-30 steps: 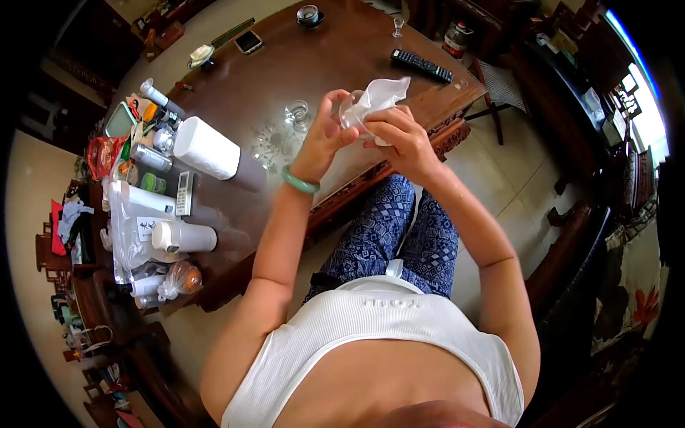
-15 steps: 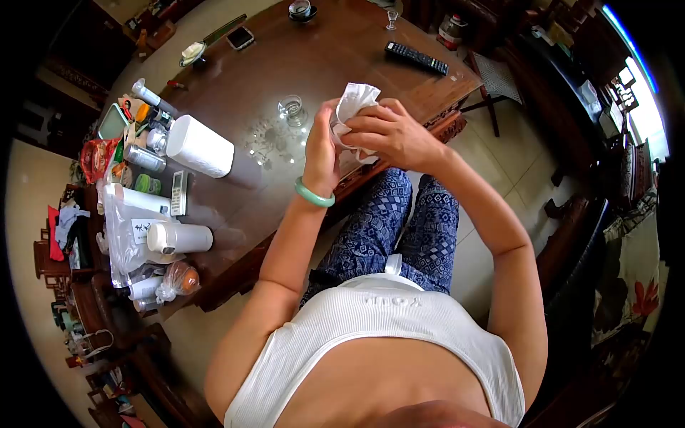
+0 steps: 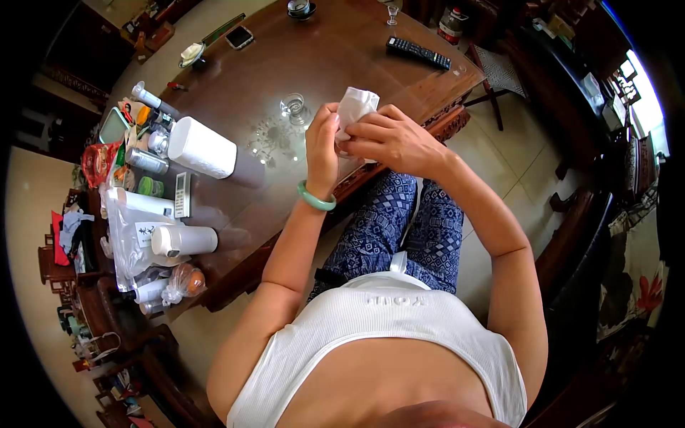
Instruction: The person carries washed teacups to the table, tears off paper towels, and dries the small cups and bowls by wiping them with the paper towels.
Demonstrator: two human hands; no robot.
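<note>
Fingers [image 3: 364, 130] of both hands grasp a crumpled white tissue [image 3: 357, 107] between them.

Daylight glares through a window [image 3: 646, 89] at the far right, its panes blown out to white and rimmed in blue. Pale reflections and small bright glints scatter over the glossy brown tabletop [image 3: 235, 93], while the dark furniture [image 3: 571, 250] on the right sinks into shadow. Moderate light reaches the middle, fairly crisp; small items at the far left turn soft. Wide-angle distortion bends the edges, and black swallows the corners.
</note>
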